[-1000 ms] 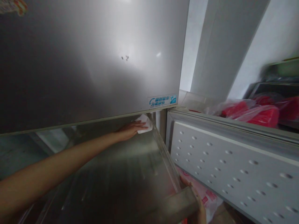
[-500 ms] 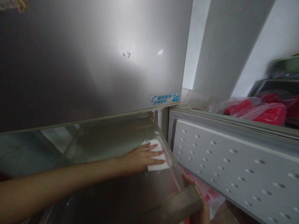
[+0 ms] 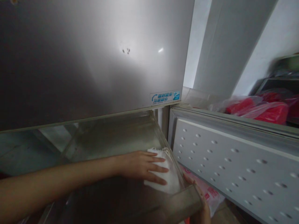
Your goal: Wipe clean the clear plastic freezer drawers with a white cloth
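Note:
My left hand (image 3: pixel 146 168) lies palm down with spread fingers on a white cloth (image 3: pixel 173 177), pressing it against the inside of a clear freezer drawer (image 3: pixel 116 130) near its right wall. The left forearm crosses over the drawer from the left. At the drawer's front right corner, my right hand (image 3: pixel 198 193) is wrapped around the outside of the grey front edge; most of its fingers are hidden. The drawer is pulled out below the upper refrigerator door (image 3: pixel 105 62).
An open lower door (image 3: pixel 221 155) with a dimpled inner panel stands to the right. Below it is a pink-printed plastic bag (image 3: pixel 210 196). Red items in clear plastic (image 3: pixel 261 109) sit behind the door. A grey pillar (image 3: pixel 224 43) rises beyond.
My left hand has slid the cloth along the drawer toward its front right corner, and more of the cloth shows. My right hand has stayed at the corner.

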`<action>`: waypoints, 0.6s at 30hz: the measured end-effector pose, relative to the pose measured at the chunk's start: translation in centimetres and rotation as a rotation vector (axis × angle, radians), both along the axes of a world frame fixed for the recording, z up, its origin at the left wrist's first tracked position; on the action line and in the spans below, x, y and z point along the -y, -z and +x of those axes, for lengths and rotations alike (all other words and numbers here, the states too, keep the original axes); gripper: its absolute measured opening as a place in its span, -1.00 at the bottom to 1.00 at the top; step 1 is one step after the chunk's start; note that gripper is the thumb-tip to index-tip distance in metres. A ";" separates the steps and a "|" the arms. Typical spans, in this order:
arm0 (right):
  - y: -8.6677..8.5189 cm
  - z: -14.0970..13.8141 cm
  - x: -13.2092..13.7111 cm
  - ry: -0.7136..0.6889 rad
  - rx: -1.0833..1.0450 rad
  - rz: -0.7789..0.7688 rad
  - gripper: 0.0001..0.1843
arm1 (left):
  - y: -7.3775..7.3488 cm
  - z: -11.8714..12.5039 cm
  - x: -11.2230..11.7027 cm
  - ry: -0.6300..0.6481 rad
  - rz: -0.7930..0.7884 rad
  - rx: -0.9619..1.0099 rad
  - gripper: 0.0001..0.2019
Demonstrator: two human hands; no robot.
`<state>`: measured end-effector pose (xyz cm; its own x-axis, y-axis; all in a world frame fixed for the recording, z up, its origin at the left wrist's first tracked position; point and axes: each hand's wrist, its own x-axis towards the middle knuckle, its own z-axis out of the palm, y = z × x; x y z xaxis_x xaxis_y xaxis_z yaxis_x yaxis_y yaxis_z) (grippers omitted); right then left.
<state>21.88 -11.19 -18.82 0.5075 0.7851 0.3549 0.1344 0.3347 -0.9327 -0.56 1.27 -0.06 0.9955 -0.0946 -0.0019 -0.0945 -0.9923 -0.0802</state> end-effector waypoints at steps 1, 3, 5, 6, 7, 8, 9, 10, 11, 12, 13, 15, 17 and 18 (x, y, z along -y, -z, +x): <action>-0.2 -0.1 0.0 0.001 -0.001 0.001 -0.09 | -0.3 -0.3 -1.1 -0.025 -0.017 -0.012 -0.62; -0.7 -0.6 0.2 -0.003 -0.002 -0.002 -0.01 | -0.6 -1.0 -3.5 -0.121 -0.047 -0.017 -0.59; -1.1 -1.4 0.5 -0.009 0.000 -0.004 0.01 | -0.8 -1.7 -6.3 -0.243 -0.071 0.006 -0.54; -1.2 -1.8 0.6 -0.012 0.002 -0.006 0.01 | -0.9 -2.0 -7.7 -0.304 -0.082 0.019 -0.50; -1.4 -2.2 0.8 -0.014 0.004 -0.006 0.01 | -1.0 -2.3 -9.1 -0.352 -0.101 0.023 -0.46; -1.5 -2.6 0.9 -0.014 0.006 -0.004 0.01 | -1.0 -2.4 -10.3 -0.416 -0.114 0.043 -0.42; -1.5 -3.0 0.9 -0.014 0.009 -0.002 0.01 | -1.1 -2.5 -11.4 -0.487 -0.120 0.057 -0.38; -1.6 -3.2 0.9 -0.016 0.012 0.002 0.00 | -1.3 -2.4 -12.4 -0.545 -0.122 0.070 -0.38; -1.5 -3.3 0.9 -0.017 0.016 0.006 -0.02 | -1.4 -2.3 -13.1 -0.593 -0.120 0.083 -0.38; -1.5 -3.3 0.8 -0.019 0.020 0.012 -0.06 | -1.5 -2.2 -13.7 -0.626 -0.117 0.092 -0.40; -1.5 -3.2 0.6 -0.020 0.024 0.019 -0.10 | -1.6 -2.0 -14.0 -0.643 -0.114 0.100 -0.42; -1.3 -2.7 0.3 -0.019 0.029 0.034 -0.18 | -1.8 -1.7 -14.1 -0.666 -0.106 0.115 -0.44; -1.2 -2.0 0.0 -0.014 0.034 0.051 -0.21 | -1.9 -1.3 -13.5 -0.687 -0.097 0.121 -0.44; -1.2 -1.7 -0.1 -0.014 0.038 0.058 -0.20 | -2.0 -1.1 -12.9 -0.692 -0.093 0.120 -0.44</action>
<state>20.23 -11.07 -17.59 0.4823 0.7693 0.4190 0.1640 0.3906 -0.9059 -1.66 14.21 1.91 0.8199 0.5655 0.0893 0.5646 -0.8245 0.0371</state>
